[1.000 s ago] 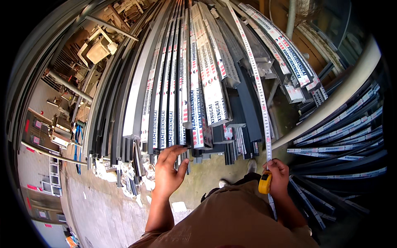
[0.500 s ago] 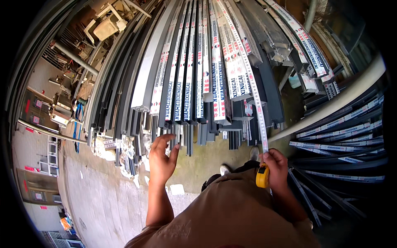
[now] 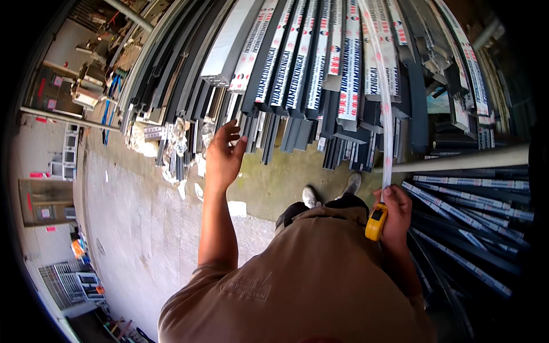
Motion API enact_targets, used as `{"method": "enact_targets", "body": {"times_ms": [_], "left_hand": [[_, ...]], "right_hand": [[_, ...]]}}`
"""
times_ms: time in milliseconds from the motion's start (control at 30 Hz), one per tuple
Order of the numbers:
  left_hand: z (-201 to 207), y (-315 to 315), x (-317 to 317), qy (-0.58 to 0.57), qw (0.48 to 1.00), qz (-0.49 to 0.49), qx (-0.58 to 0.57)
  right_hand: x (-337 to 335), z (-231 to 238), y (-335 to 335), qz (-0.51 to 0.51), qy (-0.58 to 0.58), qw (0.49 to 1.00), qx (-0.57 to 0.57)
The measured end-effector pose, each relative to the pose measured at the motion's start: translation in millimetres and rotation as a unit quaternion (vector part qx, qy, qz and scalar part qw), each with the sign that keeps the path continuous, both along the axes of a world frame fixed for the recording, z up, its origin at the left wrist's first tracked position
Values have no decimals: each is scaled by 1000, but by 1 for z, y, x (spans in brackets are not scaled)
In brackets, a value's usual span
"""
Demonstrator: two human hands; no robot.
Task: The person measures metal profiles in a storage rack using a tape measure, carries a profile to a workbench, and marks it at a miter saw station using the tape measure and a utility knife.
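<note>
My right hand [image 3: 396,212] grips a yellow tape measure [image 3: 376,223], its thumb by the mouth where the blade comes out. The pale blade [image 3: 386,146] runs away from me over the white-filmed metal profiles [image 3: 380,68]; it is smeared, and its far end is out of view. To the left, my left hand [image 3: 224,157] is raised with thumb and fingers apart and nothing in it. It hovers just in front of the ends of the stacked dark profiles [image 3: 254,107], and I cannot tell whether the fingertips touch any.
A pale rail [image 3: 463,159] crosses at the right, above more filmed profiles [image 3: 469,211] lying low down. Torn white wrapping [image 3: 174,140] hangs under the stack at the left. My shoes [image 3: 309,196] stand on the concrete floor [image 3: 143,228]. Window frames [image 3: 88,286] lean far left.
The view has tipped downward, so the stack sits higher and more floor shows. The tape blade, sharp before, is now blurred and slightly bowed. My right hand still holds the tape measure.
</note>
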State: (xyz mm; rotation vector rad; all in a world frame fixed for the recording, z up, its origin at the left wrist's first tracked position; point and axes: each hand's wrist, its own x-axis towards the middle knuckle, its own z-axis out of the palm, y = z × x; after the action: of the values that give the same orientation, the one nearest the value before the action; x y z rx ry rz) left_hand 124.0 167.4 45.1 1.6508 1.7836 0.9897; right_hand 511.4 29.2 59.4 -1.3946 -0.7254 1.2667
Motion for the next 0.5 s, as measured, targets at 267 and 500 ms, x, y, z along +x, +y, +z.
{"method": "enact_targets", "body": {"times_ms": [267,500], "left_hand": [[-61,87,-38,-354,919,109,-135],[-119,161,-49,-526,821,99,-200]], "right_hand": [[-15,5,-1,14,-20,999,-28],[-15,5,-5,90,-78,993,-12]]}}
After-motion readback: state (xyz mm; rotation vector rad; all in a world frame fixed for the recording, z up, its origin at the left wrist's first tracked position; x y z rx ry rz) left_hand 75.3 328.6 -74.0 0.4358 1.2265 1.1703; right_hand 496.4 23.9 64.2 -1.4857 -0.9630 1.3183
